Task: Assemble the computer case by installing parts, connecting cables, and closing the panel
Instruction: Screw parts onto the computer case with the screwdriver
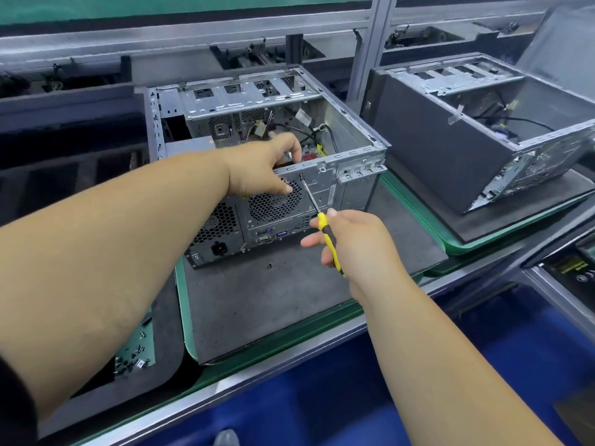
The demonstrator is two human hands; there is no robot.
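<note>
Your computer case [322,175] lies on its side on the dark mat [257,300] of the green-edged tray [183,294], its open side up and its rear panel facing you, so you look down on the cables [309,133] and the drive cage [238,101] inside. Your left hand [264,169] grips the top edge of that rear panel: the fingers curl over the rim into the case while the thumb presses on the outside, on the round fan grille [277,204]. Your right hand [347,243] holds the yellow and black screwdriver [325,226], fingers wrapped round the handle with the thumb resting near its top; the metal shaft slants up and to the left, and its tip meets a screw [301,176] near the top edge of the rear panel, just beside your left thumb. A single loose screw [269,265] lies on the mat just in front of the case, below the power socket [219,249]. To the left, a pile of small screws [135,358] sits on a green patch near your left forearm. To the right, a second open case [467,130] rests tilted on its own mat, well apart from yours, with cables showing inside it
</note>
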